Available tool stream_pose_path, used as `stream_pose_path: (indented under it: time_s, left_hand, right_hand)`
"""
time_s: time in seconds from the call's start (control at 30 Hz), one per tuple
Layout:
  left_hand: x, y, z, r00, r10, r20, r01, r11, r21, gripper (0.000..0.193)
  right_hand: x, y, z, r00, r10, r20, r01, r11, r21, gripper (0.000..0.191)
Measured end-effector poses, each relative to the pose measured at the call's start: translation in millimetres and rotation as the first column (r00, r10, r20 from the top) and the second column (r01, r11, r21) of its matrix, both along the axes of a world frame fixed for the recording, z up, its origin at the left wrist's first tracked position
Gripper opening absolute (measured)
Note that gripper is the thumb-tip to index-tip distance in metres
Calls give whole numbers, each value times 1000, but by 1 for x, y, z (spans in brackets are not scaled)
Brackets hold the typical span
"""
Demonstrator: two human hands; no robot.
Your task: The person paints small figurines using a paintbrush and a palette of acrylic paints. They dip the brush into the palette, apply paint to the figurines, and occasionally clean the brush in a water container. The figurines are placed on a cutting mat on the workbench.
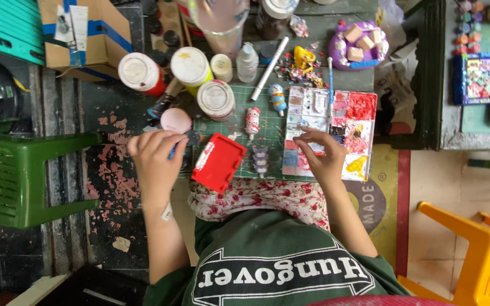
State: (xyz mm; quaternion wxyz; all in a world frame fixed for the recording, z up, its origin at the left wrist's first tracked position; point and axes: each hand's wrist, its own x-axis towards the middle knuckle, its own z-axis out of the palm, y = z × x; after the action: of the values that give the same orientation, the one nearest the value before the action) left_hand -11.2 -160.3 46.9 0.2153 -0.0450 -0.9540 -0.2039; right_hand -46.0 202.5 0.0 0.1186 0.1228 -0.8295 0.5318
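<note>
My left hand [154, 160] is closed around a thin blue-handled tool [173, 151], whose tip points at a small dark cap [192, 137]. My right hand [320, 152] hovers with fingers apart over the white paint palette [364, 122]; whether it touches it I cannot tell, and it holds nothing. Between the hands a red box [218, 162] leans tilted at the near edge of the green cutting mat [231, 127]. On the mat lie three small painted figures: a pink one [252, 122], a blue one [278, 97] and a purple one [260, 159].
Paint jars [191, 65] with white lids and a pink round lid [175, 120] crowd the mat's far left. A purple tray with cubes [358, 44] sits beyond the palette. A green stool [24, 175] stands left, a yellow chair [483, 255] right, a cardboard box [86, 34] behind.
</note>
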Motion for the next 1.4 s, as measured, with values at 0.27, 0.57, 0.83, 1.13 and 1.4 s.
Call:
stream_pose_path:
  time_s: [0.27,0.57,0.83,1.13,1.4]
  left_hand:
    - [1,8,-8,993,15,113,-18,999,27,32]
    - [5,28,-28,979,164,118,-163,986,-17,30]
    - [2,28,-34,980,175,93,-172,984,-40,32]
    - [0,25,-35,981,166,105,-162,986,-49,32]
    - [-4,22,-33,978,181,103,-178,983,-38,40]
  right_hand:
    - [-80,-28,55,995,95,-34,-87,978,188,31]
    - [-236,-130,95,907,197,-373,25,858,513,20]
    - [-275,-181,85,879,125,-460,181,804,566,20]
    - [-302,-156,91,948,55,-313,-26,995,94,8]
    - [-323,-111,102,960,59,-273,-95,988,-121,28]
